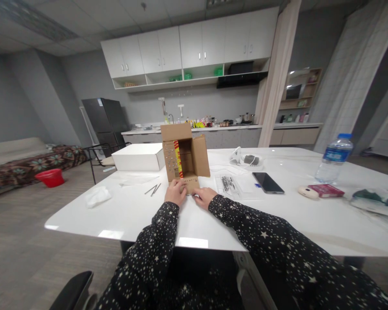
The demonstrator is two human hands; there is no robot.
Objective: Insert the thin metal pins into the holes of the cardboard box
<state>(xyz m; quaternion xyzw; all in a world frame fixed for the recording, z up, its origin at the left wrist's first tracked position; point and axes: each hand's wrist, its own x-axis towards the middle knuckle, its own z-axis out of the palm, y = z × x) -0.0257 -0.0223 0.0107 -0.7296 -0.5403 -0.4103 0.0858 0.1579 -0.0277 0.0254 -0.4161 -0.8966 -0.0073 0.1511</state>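
An open cardboard box (171, 159) stands on the white table, its opening facing me and its flaps folded outward. Printed marks and a strip of yellow-and-red tape run down its left flap. My left hand (176, 192) grips the left part of the low front flap with curled fingers. At that flap's right corner, my right hand (205, 197) holds the edge between thumb and fingers. Two screw-like metal pieces (153, 189) lie left of my left hand. To the right of my right hand is a clear plastic case (242, 187) with small dark pieces inside.
A white box (139, 157) stands behind on the left, near a crumpled tissue (98, 196). On the right are a phone (267, 182), a water bottle (334, 159), a dark red packet (326, 190) and a plastic bag (377, 200). White goggle-like gear (246, 159) lies farther back.
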